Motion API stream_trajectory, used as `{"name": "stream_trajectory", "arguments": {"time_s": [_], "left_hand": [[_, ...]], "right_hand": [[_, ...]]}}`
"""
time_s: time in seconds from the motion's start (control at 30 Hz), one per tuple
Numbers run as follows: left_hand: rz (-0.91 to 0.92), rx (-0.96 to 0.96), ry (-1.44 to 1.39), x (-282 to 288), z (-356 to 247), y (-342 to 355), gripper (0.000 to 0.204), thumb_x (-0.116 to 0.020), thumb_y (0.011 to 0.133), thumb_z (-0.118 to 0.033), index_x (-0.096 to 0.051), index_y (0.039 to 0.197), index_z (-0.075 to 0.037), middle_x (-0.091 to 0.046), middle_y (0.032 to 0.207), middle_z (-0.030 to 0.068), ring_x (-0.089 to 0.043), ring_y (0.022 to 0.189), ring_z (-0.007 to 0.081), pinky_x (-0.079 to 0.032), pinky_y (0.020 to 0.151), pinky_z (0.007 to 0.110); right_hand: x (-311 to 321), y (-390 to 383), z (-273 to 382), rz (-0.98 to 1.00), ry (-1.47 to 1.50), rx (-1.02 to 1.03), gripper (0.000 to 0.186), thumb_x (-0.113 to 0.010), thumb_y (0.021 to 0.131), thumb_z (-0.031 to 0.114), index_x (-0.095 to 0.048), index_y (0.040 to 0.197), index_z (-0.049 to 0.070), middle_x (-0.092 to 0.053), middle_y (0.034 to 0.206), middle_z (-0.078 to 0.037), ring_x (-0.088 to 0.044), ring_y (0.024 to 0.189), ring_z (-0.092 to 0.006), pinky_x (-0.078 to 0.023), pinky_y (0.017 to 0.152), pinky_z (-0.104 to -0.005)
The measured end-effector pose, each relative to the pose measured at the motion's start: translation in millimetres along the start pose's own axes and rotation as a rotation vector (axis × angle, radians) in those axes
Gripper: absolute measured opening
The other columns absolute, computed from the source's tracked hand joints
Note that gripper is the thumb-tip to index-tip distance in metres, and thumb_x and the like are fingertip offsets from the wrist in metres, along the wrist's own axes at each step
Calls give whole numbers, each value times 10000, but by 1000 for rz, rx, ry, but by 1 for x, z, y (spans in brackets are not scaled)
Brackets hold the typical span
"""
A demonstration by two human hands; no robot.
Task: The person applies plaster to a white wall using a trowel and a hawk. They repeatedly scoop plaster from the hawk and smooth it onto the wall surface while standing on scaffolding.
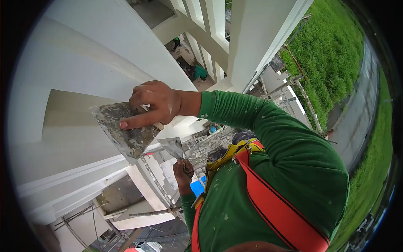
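My right hand (152,107), at the end of a green sleeve, grips a broad steel trowel (138,140) with a mottled grey, smeared blade, its index finger stretched along the top. The trowel is held beside a white wall (67,67) with a recessed panel. Lower down, my left hand (183,172) is closed on the handle of a smaller putty knife (170,145), whose blade is just beside the trowel's lower right corner. Red and yellow harness straps (268,189) cross my green top.
Far below are two people (197,72) (176,42) among white columns (243,42), grey debris (199,147) and a blue object (197,185). Scaffold poles (310,105) run along the right, above grass (323,54) and a paved road (357,105). More scaffolding (75,227) stands at the lower left.
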State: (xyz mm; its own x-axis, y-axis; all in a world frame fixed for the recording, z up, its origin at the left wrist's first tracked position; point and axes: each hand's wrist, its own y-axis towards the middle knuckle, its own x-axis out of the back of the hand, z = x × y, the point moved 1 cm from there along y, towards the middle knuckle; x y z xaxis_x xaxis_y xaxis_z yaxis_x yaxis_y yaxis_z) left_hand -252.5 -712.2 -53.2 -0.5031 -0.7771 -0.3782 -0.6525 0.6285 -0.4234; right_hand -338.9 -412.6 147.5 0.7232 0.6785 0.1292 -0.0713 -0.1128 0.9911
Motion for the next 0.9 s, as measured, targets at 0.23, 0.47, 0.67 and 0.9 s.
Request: {"name": "stream_trajectory", "arguments": {"time_s": [0.23,0.47,0.67,0.9], "left_hand": [[31,47,193,-110,22,55,506,-536,1054,-471,-550,746,-70,-534,609,38,-480,472,120,-358,441,260],[93,62,216,-187,45,109,413,-548,1068,-366,-568,781,-70,-568,666,35,-504,563,114,-369,517,277],[213,61,249,-230,38,144,366,-500,1093,-339,-513,841,-74,-508,682,53,-507,592,153,-423,571,296],[280,133,363,-273,30,177,352,-564,1071,-347,-560,857,-67,-540,671,34,-543,559,137,-465,509,293]], "right_hand": [[251,-177,52,249,-315,-763,624,-714,739,-5,-640,1356,60,-588,931,-133,-624,741,-297,-518,631,-405],[422,-272,77,406,-677,-1320,352,-598,969,112,-633,1319,106,-605,1008,-184,-638,870,-411,-527,743,-491],[473,-334,89,-141,-858,-1758,271,-545,1040,259,-620,1094,4,-631,885,-202,-595,739,-379,-475,703,-457],[465,-314,118,-507,-689,-1995,394,-544,1062,369,-632,903,19,-547,677,-34,-501,652,-149,-408,617,-361]]}}
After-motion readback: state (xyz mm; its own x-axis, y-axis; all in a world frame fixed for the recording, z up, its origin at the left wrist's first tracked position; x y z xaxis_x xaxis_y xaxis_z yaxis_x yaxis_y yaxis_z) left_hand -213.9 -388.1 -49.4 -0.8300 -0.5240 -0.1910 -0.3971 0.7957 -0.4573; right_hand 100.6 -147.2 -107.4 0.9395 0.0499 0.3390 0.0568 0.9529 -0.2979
